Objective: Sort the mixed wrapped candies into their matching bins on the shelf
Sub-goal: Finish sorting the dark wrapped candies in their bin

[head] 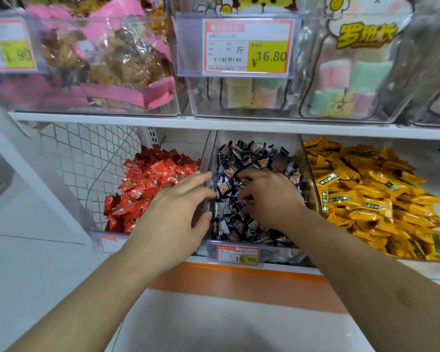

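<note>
Sorting looks mostly done, judging by the lower shelf: red foil-wrapped candies [148, 184] are piled in the left clear plastic bin [97, 179], dark navy wrapped candies [249, 158] in the middle clear bin [257, 243], and yellow-orange wrapped candies [371, 196] on the right. No obvious strays can be spotted (small ones could be buried). The left hand [178, 214] is spread open over the divider between red and navy. The right hand [267, 196] is curled into the navy pile, though whether anything is pinched can't be told.
</note>
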Available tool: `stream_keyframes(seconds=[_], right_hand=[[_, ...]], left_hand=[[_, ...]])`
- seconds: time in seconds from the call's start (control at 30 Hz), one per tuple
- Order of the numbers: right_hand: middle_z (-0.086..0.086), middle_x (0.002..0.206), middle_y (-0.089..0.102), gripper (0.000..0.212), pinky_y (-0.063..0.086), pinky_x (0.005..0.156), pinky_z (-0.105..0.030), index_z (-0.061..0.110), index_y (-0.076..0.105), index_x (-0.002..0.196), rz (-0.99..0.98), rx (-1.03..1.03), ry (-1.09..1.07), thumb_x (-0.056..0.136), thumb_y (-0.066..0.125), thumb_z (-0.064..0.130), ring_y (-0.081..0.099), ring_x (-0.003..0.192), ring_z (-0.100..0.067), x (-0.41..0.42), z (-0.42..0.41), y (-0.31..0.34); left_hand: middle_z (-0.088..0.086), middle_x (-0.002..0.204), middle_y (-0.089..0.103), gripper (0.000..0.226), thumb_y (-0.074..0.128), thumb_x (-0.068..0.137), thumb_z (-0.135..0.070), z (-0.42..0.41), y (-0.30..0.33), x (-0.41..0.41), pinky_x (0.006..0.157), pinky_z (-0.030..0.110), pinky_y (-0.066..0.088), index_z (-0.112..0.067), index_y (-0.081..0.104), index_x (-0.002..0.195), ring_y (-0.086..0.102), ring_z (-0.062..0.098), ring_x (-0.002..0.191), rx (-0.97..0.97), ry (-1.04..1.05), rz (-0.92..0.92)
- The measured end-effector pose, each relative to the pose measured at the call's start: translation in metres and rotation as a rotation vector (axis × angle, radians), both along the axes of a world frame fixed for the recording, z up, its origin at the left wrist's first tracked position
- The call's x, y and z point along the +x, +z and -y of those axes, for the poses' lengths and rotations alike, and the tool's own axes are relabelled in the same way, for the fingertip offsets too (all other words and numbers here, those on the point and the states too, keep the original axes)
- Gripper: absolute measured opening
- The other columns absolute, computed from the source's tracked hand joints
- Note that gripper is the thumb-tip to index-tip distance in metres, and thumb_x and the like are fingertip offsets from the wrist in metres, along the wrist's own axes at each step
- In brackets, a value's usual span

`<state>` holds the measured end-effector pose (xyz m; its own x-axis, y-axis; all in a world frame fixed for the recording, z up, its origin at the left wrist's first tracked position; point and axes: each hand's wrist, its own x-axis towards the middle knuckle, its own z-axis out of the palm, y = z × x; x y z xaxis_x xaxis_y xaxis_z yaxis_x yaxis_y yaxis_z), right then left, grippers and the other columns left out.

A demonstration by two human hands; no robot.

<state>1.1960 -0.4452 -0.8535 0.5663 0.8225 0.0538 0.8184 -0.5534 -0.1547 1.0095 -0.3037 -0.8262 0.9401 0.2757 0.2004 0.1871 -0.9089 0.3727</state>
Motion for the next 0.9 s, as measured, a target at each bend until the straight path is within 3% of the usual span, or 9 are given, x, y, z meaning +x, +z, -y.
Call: stream_keyframes(seconds=[0.17,0.3,0.43,0.63,0.73,0.9], right_hand=[[0.015,0.149,0.053,0.022,0.052,0.102,-0.04,0.037,0.081,0.103,-0.074,0.179,-0.028,0.083,0.083,0.027,0.052,0.133,-0.018,0.003,0.001,-0.001],[0.015,0.157,0.044,0.033,0.051,0.106,-0.04,0.038,0.079,0.112,-0.166,0.202,0.021,0.082,0.084,0.026,0.047,0.14,-0.016,0.005,0.006,0.006],[0.023,0.164,0.028,0.042,0.036,0.12,-0.036,0.041,0.072,0.125,-0.243,0.187,0.102,0.087,0.081,0.029,0.034,0.149,-0.008,0.004,0.02,0.03],[0.021,0.162,0.031,0.053,0.038,0.119,-0.039,0.041,0.052,0.146,-0.167,0.077,-0.033,0.098,0.067,0.027,0.034,0.148,-0.015,0.016,0.069,0.069],[0.007,0.163,0.034,0.068,0.037,0.116,-0.034,0.029,0.037,0.156,-0.149,0.068,-0.186,0.096,0.069,0.031,0.037,0.147,-0.021,0.027,0.092,0.076],[0.003,0.147,0.055,0.057,0.054,0.096,-0.035,0.032,0.047,0.15,-0.286,0.088,-0.276,0.097,0.068,0.038,0.06,0.122,-0.024,0.026,0.097,0.074]], left_hand=[[-0.026,0.163,0.028,0.037,0.061,0.099,-0.034,0.0,0.0,0.0,0.125,0.039,0.028,-0.037,0.06,0.136,0.022,-0.003,0.152,0.003,-0.004,-0.005],[-0.028,0.163,0.027,0.036,0.061,0.099,-0.034,-0.001,0.001,0.001,0.125,0.039,0.028,-0.038,0.06,0.135,0.026,0.0,0.151,0.003,-0.003,-0.009],[-0.027,0.162,0.03,0.036,0.062,0.098,-0.033,-0.001,-0.001,0.002,0.124,0.039,0.028,-0.037,0.061,0.134,0.028,0.003,0.151,0.021,-0.009,0.009],[-0.012,0.156,0.044,0.038,0.07,0.091,-0.022,0.004,-0.001,0.007,0.124,0.046,0.025,-0.029,0.067,0.129,0.031,0.011,0.151,0.129,-0.009,0.037],[-0.011,0.155,0.046,0.042,0.072,0.091,-0.02,0.018,0.002,0.012,0.121,0.041,0.026,-0.028,0.065,0.132,0.03,0.011,0.151,0.18,-0.081,0.071],[-0.03,0.16,0.026,0.052,0.064,0.099,-0.042,0.054,0.004,0.043,0.119,0.019,0.024,-0.041,0.048,0.149,0.029,-0.005,0.145,-0.014,-0.234,-0.019]])
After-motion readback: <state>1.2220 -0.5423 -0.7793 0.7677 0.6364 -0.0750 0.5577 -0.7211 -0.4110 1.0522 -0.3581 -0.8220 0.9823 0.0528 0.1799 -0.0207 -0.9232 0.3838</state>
